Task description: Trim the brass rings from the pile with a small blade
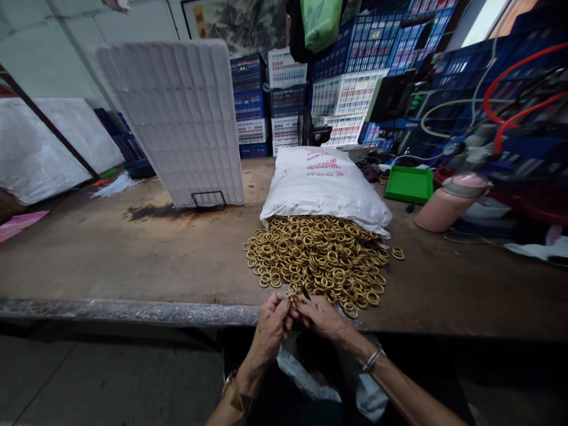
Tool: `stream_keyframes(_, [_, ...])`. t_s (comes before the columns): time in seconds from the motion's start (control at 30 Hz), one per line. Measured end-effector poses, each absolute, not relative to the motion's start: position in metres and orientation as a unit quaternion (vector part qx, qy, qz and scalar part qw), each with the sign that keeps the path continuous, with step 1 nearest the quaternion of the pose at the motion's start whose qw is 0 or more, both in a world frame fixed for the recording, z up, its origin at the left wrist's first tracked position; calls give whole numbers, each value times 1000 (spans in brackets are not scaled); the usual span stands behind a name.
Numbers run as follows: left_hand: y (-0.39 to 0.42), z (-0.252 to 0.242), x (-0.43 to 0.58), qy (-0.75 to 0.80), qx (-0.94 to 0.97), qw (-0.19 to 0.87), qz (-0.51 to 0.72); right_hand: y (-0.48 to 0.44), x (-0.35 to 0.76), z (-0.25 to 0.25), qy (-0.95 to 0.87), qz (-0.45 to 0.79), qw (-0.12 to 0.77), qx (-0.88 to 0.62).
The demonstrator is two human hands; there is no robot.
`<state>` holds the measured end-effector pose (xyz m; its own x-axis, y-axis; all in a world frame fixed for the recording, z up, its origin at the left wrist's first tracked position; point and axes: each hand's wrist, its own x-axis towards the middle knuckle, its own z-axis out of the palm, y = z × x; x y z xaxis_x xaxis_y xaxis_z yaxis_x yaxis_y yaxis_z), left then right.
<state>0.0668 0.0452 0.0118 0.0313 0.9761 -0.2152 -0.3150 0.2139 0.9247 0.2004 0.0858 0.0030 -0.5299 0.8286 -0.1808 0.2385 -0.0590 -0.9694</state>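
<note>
My left hand (271, 324) is closed, thumb and fingers pinching a gold-coloured ring (293, 298) above the table's front edge. Close against it, my right hand (323, 319) is closed around a thin tool with a dark tip (306, 292); its kind is hard to make out. The fingertips of both hands meet at the ring and partly cover it. Just beyond them spreads a heap of gold-coloured rings (317, 251), spilling from the mouth of a white sack (326, 183) with red print. A single ring (398, 253) lies apart on the right.
A pale ribbed panel (173, 118) stands upright in a black wire stand (208, 200) on the brown table (110, 254). To the right are a green tray (409, 184), a pink bottle (450, 204) and red hoses (501, 112). Stacked crates (341, 94) line the back.
</note>
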Motion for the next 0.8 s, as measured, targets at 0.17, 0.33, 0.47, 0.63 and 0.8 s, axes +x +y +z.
stream_keyframes(0.17, [45,9,71,490,352,622,499,85,199,-2,-639,577,277,-426])
stream_keyframes(0.33, [46,9,71,520,357,598,494,85,198,-2,-643,557,283,-443])
stream_keyframes(0.47, [47,5,70,536,372,555,516,86,198,-2,-651,566,267,-430])
stream_keyframes(0.63, [45,2,69,541,353,543,537,86,199,1,-661,578,240,-414])
stream_keyframes(0.8, [43,0,69,546,342,532,549,83,196,18,-694,567,243,-371])
